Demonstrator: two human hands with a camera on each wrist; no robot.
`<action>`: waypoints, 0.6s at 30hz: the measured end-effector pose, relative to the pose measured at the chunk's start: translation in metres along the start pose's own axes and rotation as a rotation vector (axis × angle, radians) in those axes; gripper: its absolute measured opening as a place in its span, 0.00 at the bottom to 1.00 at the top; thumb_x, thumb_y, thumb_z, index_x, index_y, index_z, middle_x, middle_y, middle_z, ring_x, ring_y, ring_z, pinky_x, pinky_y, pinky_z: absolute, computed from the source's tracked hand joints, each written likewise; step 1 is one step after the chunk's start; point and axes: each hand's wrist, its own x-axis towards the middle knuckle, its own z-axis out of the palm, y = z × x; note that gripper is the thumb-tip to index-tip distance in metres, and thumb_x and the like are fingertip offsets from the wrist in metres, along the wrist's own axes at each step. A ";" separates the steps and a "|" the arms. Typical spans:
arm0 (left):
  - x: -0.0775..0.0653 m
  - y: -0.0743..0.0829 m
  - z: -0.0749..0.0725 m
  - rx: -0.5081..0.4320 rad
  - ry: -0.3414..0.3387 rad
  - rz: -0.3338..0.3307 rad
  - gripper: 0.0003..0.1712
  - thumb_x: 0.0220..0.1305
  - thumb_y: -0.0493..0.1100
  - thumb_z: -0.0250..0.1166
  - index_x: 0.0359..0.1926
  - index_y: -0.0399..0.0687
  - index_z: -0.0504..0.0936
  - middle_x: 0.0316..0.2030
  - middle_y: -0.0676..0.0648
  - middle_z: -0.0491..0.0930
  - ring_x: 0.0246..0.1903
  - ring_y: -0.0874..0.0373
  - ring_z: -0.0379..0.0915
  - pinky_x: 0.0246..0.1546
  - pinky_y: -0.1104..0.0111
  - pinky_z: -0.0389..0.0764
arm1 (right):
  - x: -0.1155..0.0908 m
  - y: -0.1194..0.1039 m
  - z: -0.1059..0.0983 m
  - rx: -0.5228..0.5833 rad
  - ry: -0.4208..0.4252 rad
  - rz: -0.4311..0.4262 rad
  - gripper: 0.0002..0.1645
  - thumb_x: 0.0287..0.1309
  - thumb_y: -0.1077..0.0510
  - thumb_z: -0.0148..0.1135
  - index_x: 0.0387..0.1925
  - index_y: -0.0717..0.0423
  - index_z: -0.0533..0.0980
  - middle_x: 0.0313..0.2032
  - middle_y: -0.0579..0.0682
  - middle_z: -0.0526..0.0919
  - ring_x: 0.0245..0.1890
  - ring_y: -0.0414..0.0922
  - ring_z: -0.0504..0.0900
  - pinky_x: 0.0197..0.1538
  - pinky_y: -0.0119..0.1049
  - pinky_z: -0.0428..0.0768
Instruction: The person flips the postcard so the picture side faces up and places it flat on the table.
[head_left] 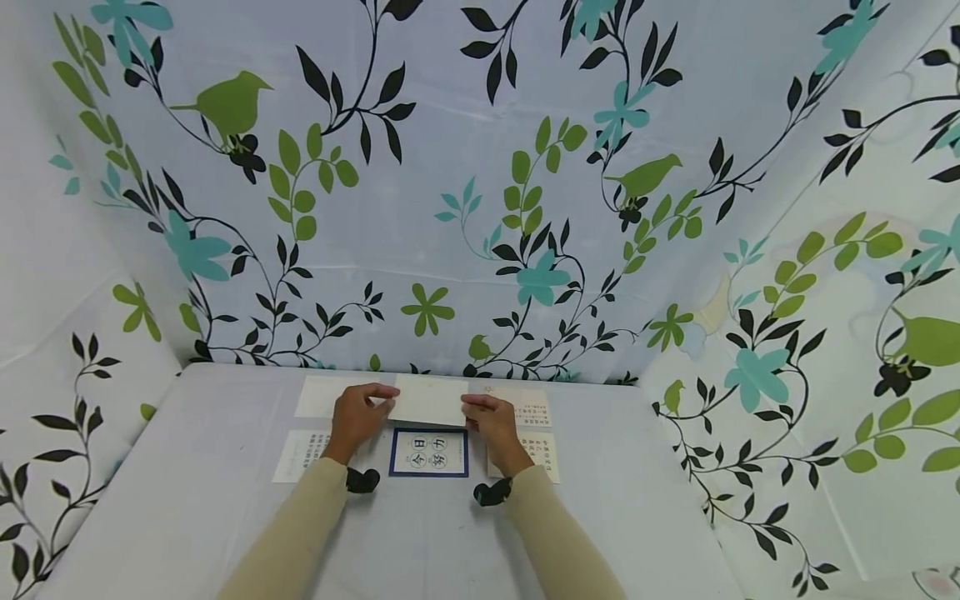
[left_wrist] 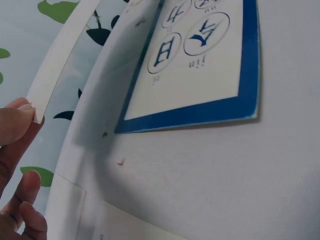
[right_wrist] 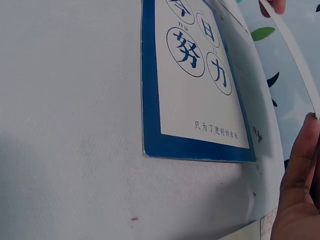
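A blank cream card [head_left: 429, 400] is held up off the table, tilted, between my two hands. My left hand [head_left: 358, 418] pinches its left edge between thumb and fingers, and in the left wrist view the thumb lies on the corner of the card [left_wrist: 56, 65]. At the opposite edge my right hand [head_left: 495, 427] grips the card, which appears nearly edge-on in the right wrist view. Just in front of it, flat on the table, lies a blue-bordered card [head_left: 429, 476] printed with large circled Chinese characters.
Cards with printed text flank the middle: a lower left card [head_left: 294, 457], an upper right card [head_left: 534, 405] and a lower right card [head_left: 544, 454]. An upper left card [head_left: 317, 398] looks pale. Behind the white table [head_left: 187, 467] hangs a leaf-patterned curtain [head_left: 427, 208].
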 end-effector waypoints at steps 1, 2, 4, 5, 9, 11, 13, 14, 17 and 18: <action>0.000 0.002 -0.001 0.006 0.001 0.007 0.11 0.71 0.42 0.70 0.51 0.54 0.92 0.52 0.46 0.90 0.48 0.49 0.75 0.52 0.57 0.73 | 0.000 -0.001 -0.001 0.001 -0.007 -0.002 0.12 0.68 0.61 0.70 0.50 0.48 0.88 0.51 0.50 0.90 0.47 0.43 0.88 0.51 0.35 0.86; 0.000 0.004 -0.003 0.010 0.001 0.017 0.11 0.71 0.42 0.70 0.51 0.54 0.92 0.52 0.46 0.90 0.47 0.50 0.75 0.51 0.58 0.72 | 0.001 -0.002 -0.002 0.004 -0.016 -0.008 0.12 0.68 0.61 0.70 0.51 0.48 0.88 0.52 0.50 0.90 0.47 0.43 0.88 0.51 0.35 0.86; 0.000 0.008 -0.006 0.005 -0.001 0.035 0.10 0.71 0.41 0.70 0.50 0.53 0.93 0.52 0.46 0.90 0.46 0.50 0.75 0.50 0.59 0.72 | 0.002 -0.003 -0.004 0.005 -0.032 -0.018 0.12 0.68 0.61 0.70 0.51 0.48 0.88 0.52 0.50 0.90 0.46 0.43 0.88 0.50 0.34 0.86; -0.001 0.010 -0.008 0.001 -0.002 0.044 0.11 0.71 0.41 0.70 0.51 0.53 0.92 0.52 0.46 0.90 0.46 0.50 0.76 0.50 0.59 0.73 | 0.003 -0.004 -0.006 0.004 -0.041 -0.024 0.12 0.68 0.61 0.70 0.51 0.48 0.88 0.52 0.50 0.90 0.46 0.43 0.88 0.50 0.34 0.86; -0.001 0.014 -0.013 -0.020 0.000 0.080 0.11 0.71 0.40 0.70 0.52 0.52 0.92 0.52 0.45 0.91 0.49 0.49 0.78 0.53 0.58 0.74 | 0.007 -0.005 -0.011 0.008 -0.077 -0.038 0.12 0.68 0.61 0.70 0.51 0.48 0.88 0.53 0.49 0.90 0.46 0.44 0.89 0.50 0.34 0.87; -0.001 0.013 -0.014 -0.016 0.003 0.090 0.11 0.72 0.40 0.70 0.52 0.52 0.92 0.52 0.45 0.91 0.49 0.49 0.79 0.53 0.59 0.75 | 0.007 -0.006 -0.013 0.013 -0.097 -0.041 0.12 0.69 0.61 0.70 0.51 0.48 0.89 0.53 0.50 0.90 0.46 0.45 0.90 0.51 0.35 0.87; -0.001 0.013 -0.015 -0.010 0.002 0.096 0.12 0.72 0.40 0.69 0.53 0.53 0.92 0.53 0.46 0.91 0.49 0.50 0.79 0.52 0.59 0.75 | 0.008 -0.006 -0.015 0.017 -0.116 -0.045 0.12 0.70 0.61 0.68 0.51 0.49 0.88 0.53 0.50 0.90 0.46 0.45 0.90 0.51 0.35 0.87; -0.001 0.013 -0.015 -0.007 0.002 0.100 0.12 0.73 0.40 0.68 0.53 0.53 0.92 0.53 0.46 0.91 0.49 0.50 0.79 0.52 0.59 0.75 | 0.009 -0.006 -0.016 0.018 -0.127 -0.053 0.12 0.71 0.62 0.67 0.51 0.49 0.88 0.53 0.50 0.89 0.47 0.45 0.89 0.51 0.35 0.87; -0.002 0.014 -0.018 -0.006 0.000 0.109 0.12 0.73 0.39 0.68 0.53 0.53 0.92 0.53 0.46 0.91 0.48 0.50 0.79 0.51 0.59 0.75 | 0.009 -0.006 -0.017 0.014 -0.144 -0.069 0.12 0.73 0.62 0.64 0.52 0.50 0.88 0.53 0.51 0.88 0.47 0.46 0.89 0.51 0.36 0.87; -0.002 0.014 -0.018 -0.005 0.001 0.111 0.12 0.73 0.39 0.67 0.53 0.53 0.92 0.53 0.46 0.91 0.48 0.50 0.79 0.51 0.59 0.75 | 0.009 -0.006 -0.018 0.011 -0.148 -0.076 0.13 0.73 0.62 0.64 0.52 0.50 0.88 0.53 0.51 0.88 0.47 0.45 0.89 0.51 0.36 0.87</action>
